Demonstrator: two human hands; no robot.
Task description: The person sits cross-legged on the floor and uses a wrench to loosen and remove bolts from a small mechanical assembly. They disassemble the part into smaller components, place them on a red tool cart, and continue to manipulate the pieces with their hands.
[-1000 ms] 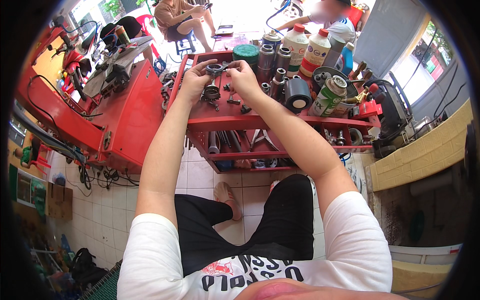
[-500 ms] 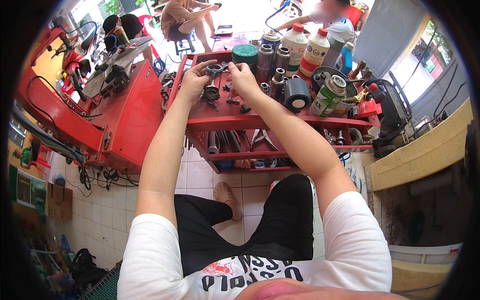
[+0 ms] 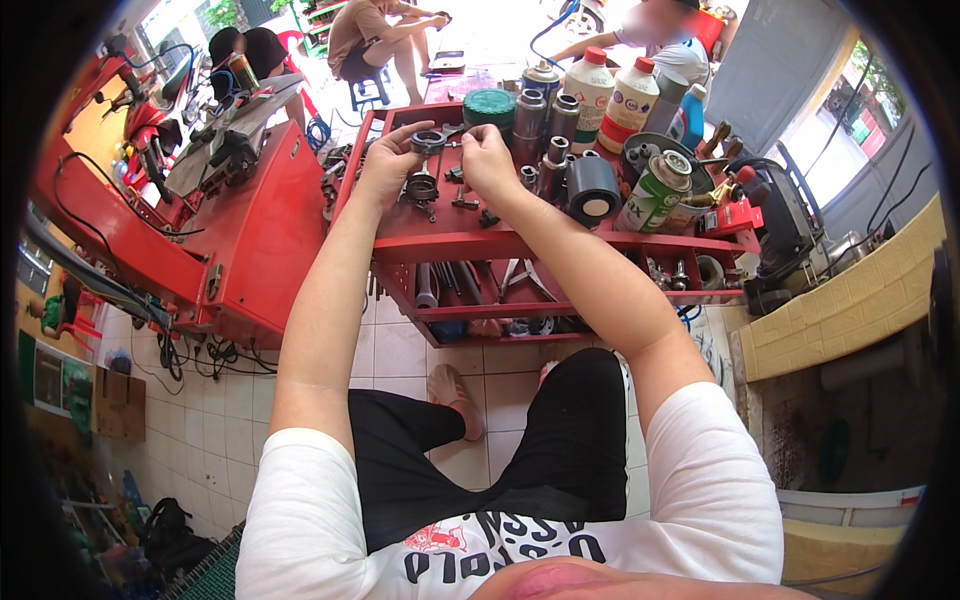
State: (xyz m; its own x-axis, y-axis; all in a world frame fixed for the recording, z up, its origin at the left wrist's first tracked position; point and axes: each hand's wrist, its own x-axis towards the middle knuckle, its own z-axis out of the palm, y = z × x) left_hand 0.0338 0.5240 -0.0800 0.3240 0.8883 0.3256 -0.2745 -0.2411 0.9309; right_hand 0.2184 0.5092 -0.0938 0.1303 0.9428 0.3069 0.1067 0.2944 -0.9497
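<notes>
Over the red tool cart's top tray, my left hand (image 3: 386,168) grips a round metal ring-shaped part (image 3: 428,142) between thumb and fingers. My right hand (image 3: 487,162) is just to the right of it, fingers curled and pressed together; whatever they hold, if anything, is hidden. A second round metal part (image 3: 422,187) lies on the tray below the ring. Small metal fittings (image 3: 464,201) are scattered beside it, under my right hand. Behind the hands stands a green round tub (image 3: 489,108).
Metal cylinders and sockets (image 3: 553,165), red-capped bottles (image 3: 630,100), a spray can (image 3: 657,192) and a dark cylinder with a pale end (image 3: 595,190) crowd the cart's right side. A red cabinet (image 3: 262,235) stands left. People sit beyond the cart, one on a blue stool (image 3: 370,90).
My right hand's fingers have curled in more tightly, and the hand has drawn slightly away from the ring. My left hand holds its place with the ring part.
</notes>
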